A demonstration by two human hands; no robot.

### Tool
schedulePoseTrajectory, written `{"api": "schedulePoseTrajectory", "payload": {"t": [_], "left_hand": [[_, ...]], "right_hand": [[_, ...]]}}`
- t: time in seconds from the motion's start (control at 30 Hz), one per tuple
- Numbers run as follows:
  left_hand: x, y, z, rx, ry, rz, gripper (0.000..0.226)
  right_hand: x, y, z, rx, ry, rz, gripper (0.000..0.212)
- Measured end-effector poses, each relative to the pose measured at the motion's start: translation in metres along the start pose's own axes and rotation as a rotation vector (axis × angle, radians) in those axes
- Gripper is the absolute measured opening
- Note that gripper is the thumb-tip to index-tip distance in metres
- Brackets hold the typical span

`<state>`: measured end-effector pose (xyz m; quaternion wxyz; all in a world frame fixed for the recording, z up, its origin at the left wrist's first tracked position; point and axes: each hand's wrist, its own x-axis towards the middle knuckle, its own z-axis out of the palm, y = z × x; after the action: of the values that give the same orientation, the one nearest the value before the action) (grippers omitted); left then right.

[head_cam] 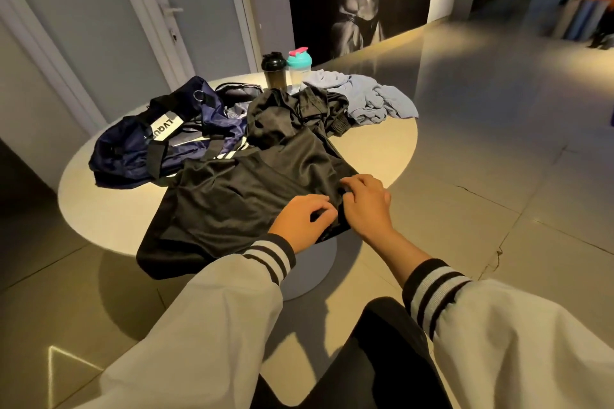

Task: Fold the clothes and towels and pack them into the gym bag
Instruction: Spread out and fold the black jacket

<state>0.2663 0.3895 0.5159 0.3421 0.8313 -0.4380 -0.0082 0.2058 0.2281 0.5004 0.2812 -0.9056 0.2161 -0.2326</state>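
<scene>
- The navy gym bag lay on the left of the table.
- The black garment lay spread beside it, overhanging the near edge.
- The left hand pinched its right corner, fingers curled.
- The right hand gripped the same corner.
- A blue towel lay crumpled far right.

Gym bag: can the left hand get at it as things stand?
Probably yes: the gym bag lies left on the table, nothing standing between, though the left hand is pinching the black garment.
</scene>
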Motion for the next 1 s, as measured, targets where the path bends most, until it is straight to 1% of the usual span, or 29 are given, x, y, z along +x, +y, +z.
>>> {"api": "schedulePoseTrajectory", "payload": {"t": [0.03, 0.07, 0.1, 0.13, 0.17, 0.2, 0.23, 0.27, 0.33, 0.4, 0.43, 0.5, 0.57, 0.63, 0.67, 0.73, 0.8, 0.87, 0.9, 0.97, 1.0], "left_hand": [[0.004, -0.007, -0.005, 0.052, 0.073, -0.018, 0.023], [0.009, -0.015, -0.012, 0.173, 0.132, -0.064, 0.024], [0.012, -0.024, -0.020, 0.333, 0.137, -0.161, 0.028], [0.014, -0.033, -0.029, 0.471, 0.076, -0.294, 0.036], [0.014, -0.041, -0.037, 0.533, -0.020, -0.434, 0.044], [0.013, -0.048, -0.046, 0.528, -0.099, -0.551, 0.050], [0.013, -0.054, -0.051, 0.492, -0.149, -0.630, 0.055], [0.011, -0.059, -0.054, 0.458, -0.179, -0.668, 0.058], [0.008, -0.065, -0.055, 0.421, -0.196, -0.678, 0.062], [0.005, -0.067, -0.054, 0.426, -0.206, -0.676, 0.062], [0.005, -0.067, -0.055, 0.422, -0.204, -0.671, 0.060], [0.005, -0.073, -0.066, 0.361, -0.150, -0.645, 0.056], [0.004, -0.084, -0.087, 0.286, -0.029, -0.606, 0.050], [0.000, -0.104, -0.111, 0.321, 0.061, -0.631, 0.046], [-0.003, -0.117, -0.122, 0.348, 0.060, -0.682, 0.047], [-0.010, -0.139, -0.137, 0.346, -0.047, -0.797, 0.057], [-0.015, -0.150, -0.139, 0.344, -0.142, -0.809, 0.065], [-0.018, -0.151, -0.132, 0.362, -0.135, -0.734, 0.064], [-0.018, -0.150, -0.130, 0.368, -0.115, -0.698, 0.064], [-0.019, -0.153, -0.133, 0.370, -0.067, -0.668, 0.061], [-0.019, -0.159, -0.137, 0.349, -0.044, -0.665, 0.059]], "right_hand": [[0.004, -0.002, 0.003, -0.023, -0.064, -0.064, 0.038], [0.008, -0.004, 0.006, -0.064, -0.145, -0.102, 0.038], [0.013, -0.006, 0.009, -0.115, -0.222, -0.100, 0.038], [0.017, -0.007, 0.010, -0.172, -0.267, -0.063, 0.037], [0.021, -0.010, 0.009, -0.232, -0.275, -0.008, 0.033], [0.025, -0.014, 0.009, -0.293, -0.260, 0.042, 0.027], [0.030, -0.020, 0.010, -0.348, -0.236, 0.074, 0.021], [0.034, -0.026, 0.012, -0.379, -0.215, 0.077, 0.017], [0.041, -0.046, 0.024, -0.327, -0.167, -0.030, 0.023], [0.048, -0.072, 0.041, -0.180, -0.172, -0.175, 0.032], [0.052, -0.084, 0.050, -0.123, -0.228, -0.236, 0.037], [0.056, -0.097, 0.068, -0.091, -0.378, -0.317, 0.043], [0.057, -0.095, 0.078, -0.143, -0.464, -0.316, 0.045], [0.056, -0.086, 0.081, -0.193, -0.441, -0.284, 0.043], [0.056, -0.083, 0.080, -0.222, -0.400, -0.249, 0.040], [0.055, -0.087, 0.080, -0.331, -0.313, -0.171, 0.034], [0.057, -0.102, 0.087, -0.415, -0.233, -0.166, 0.028], [0.060, -0.124, 0.103, -0.316, -0.189, -0.282, 0.030], [0.062, -0.136, 0.113, -0.223, -0.207, -0.340, 0.034], [0.064, -0.156, 0.128, -0.119, -0.310, -0.374, 0.042], [0.064, -0.161, 0.135, -0.139, -0.362, -0.352, 0.046]]}}
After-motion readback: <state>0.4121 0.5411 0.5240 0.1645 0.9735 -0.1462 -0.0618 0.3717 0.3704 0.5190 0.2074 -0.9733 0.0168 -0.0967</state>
